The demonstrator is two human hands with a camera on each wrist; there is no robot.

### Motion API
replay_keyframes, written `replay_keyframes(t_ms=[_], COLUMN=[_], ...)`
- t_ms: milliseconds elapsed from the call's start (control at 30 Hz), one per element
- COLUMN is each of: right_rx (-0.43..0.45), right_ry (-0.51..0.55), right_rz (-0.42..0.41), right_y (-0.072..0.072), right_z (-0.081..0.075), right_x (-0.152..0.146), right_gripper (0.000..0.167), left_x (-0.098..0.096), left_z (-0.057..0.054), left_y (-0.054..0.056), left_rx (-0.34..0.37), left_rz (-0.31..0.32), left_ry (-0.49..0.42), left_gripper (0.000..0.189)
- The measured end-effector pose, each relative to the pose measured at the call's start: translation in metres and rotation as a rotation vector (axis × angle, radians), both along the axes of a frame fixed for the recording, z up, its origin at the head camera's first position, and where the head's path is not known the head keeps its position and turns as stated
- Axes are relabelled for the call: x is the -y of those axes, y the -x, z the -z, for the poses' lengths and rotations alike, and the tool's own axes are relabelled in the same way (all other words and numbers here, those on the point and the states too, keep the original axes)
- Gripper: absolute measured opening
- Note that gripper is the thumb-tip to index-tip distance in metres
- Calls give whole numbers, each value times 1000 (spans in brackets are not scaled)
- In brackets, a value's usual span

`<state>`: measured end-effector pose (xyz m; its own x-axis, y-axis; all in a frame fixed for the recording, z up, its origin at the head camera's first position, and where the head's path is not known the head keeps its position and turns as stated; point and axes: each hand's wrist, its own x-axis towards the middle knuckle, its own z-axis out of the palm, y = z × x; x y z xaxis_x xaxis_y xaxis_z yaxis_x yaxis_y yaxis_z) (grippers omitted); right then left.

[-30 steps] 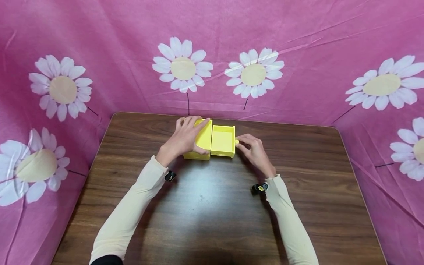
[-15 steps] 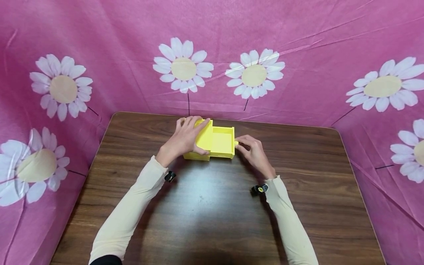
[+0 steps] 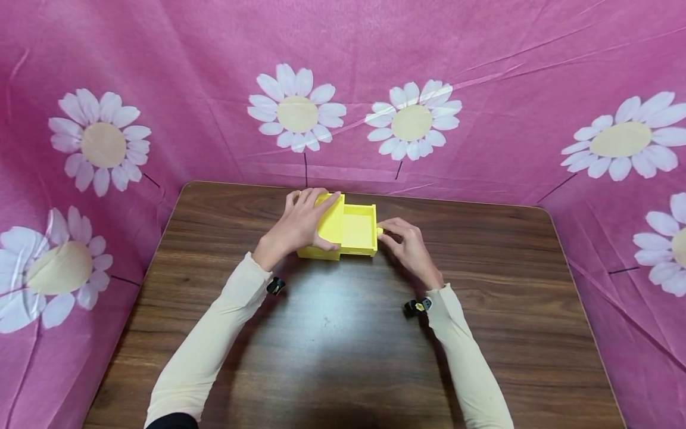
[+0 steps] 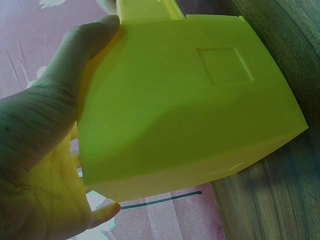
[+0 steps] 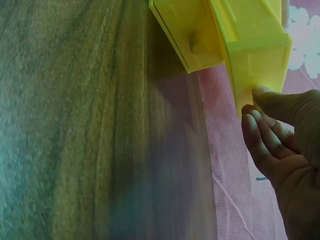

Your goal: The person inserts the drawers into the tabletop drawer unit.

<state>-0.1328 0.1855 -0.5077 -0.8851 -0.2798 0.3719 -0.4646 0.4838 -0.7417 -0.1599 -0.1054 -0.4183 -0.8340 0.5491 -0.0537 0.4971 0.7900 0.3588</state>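
Note:
A small yellow drawer cabinet [image 3: 331, 223] stands near the far edge of the table. My left hand [image 3: 297, 223] grips it across the top, thumb on the near side and fingers toward the back; the left wrist view shows the plain cabinet wall [image 4: 165, 100] beside the thumb. Out of its right side juts the upper drawer [image 3: 359, 231], pulled partway out, with nothing visible inside. Thumb and fingertips of my right hand [image 3: 407, 243] pinch the drawer's round knob [image 3: 380, 231]. Below it, the right wrist view shows a lower drawer [image 5: 182, 25] pushed in, with its own knob [image 5: 198, 45].
The dark wood-grain table [image 3: 332, 333] extends toward me and to both sides. A pink cloth [image 3: 354, 36] printed with white flowers hangs close behind the table and along its left and right sides.
The upper drawer has slid a little to the left, further into the cabinet, with my right hand moving along on its knob. My left hand and the cabinet have stayed in place.

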Motion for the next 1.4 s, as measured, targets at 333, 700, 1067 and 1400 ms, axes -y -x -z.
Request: replay_keyframes(t_ms=[333,700,1067,1400], right_rx=[-10,-29,-18,-9], right_ry=[3,-11,-7,-16], right_rz=[-10,-16,-22,-14], right_y=[1,1,4,2], right_z=[3,0,-1,-2], right_x=[3,5,13,12], right_gripper=[23,24,24,24], left_x=[2,0,1,0], left_z=[0,1,0,-1], left_y=[-2,1,0,0], left_rx=[-5,-9,-19,-7], left_rz=[-8,2,11,11], left_ry=[3,3,1,5], left_gripper=[119,116,117,118])
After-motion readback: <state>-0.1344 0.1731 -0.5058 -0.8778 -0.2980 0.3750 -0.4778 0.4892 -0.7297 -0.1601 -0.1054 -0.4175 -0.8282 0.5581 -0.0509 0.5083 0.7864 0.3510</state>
